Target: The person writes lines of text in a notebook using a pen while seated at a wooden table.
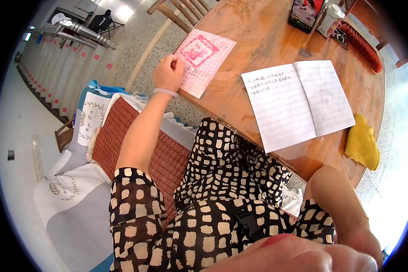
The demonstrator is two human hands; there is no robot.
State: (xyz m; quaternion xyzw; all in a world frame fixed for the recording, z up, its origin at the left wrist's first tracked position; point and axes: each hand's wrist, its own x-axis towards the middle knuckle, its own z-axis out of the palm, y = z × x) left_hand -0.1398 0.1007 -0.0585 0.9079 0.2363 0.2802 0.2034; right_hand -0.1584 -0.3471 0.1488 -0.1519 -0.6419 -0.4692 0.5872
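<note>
My left hand (168,73), with a pale bracelet at its wrist, rests at the left edge of a pink printed sheet (208,56). Its fingers are curled together; whatever they may hold is hidden. The sheet bears a red picture and handwriting. To its right an open lined notebook (288,109) lies on the wooden table (231,97), with handwriting at the top of the left page. My right arm bends at the table's front edge, and my right hand (349,257) is partly visible close to the camera at the bottom, its fingers unclear.
A phone (306,13) stands upright at the table's far side, beside a carton (331,20) and a red brush (360,45). A yellow cloth (362,143) hangs over the right edge. At left are a woven brown mat (115,131), a wooden chair and stairs.
</note>
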